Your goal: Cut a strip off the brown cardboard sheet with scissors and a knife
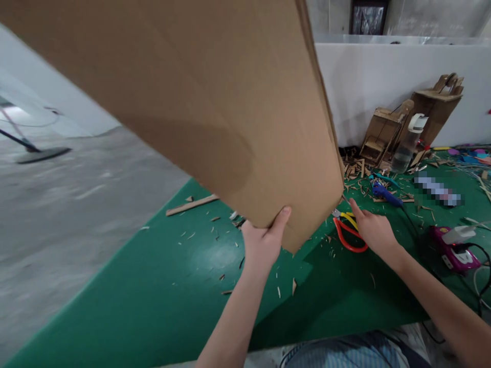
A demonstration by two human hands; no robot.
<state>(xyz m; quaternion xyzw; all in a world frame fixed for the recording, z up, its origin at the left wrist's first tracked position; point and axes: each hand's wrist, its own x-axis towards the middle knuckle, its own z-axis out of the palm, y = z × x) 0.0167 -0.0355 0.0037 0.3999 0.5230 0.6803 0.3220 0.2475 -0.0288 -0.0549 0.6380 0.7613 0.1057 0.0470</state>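
A large brown cardboard sheet (230, 112) is tilted up over the table and fills the upper middle. My left hand (264, 240) is closed on its lower edge, thumb on the near face and fingers hidden behind. Beside the sheet's lower right corner is my right hand (374, 230), index finger stretched forward and other fingers curled under. A thin, pointed tool (346, 199) shows ahead of that fingertip, close to the cardboard; the rest of it is hidden in the hand. Just left of this hand lies a tool with red and yellow handles (347, 240).
Cardboard scraps litter the green table (161, 296). At right are a blue glue gun (385, 194), a purple power strip (454, 250) with cables, and a clear bottle (408, 143). Cardboard models (437, 112) lean by the white partition (360, 76). Grey floor (95, 189) lies left.
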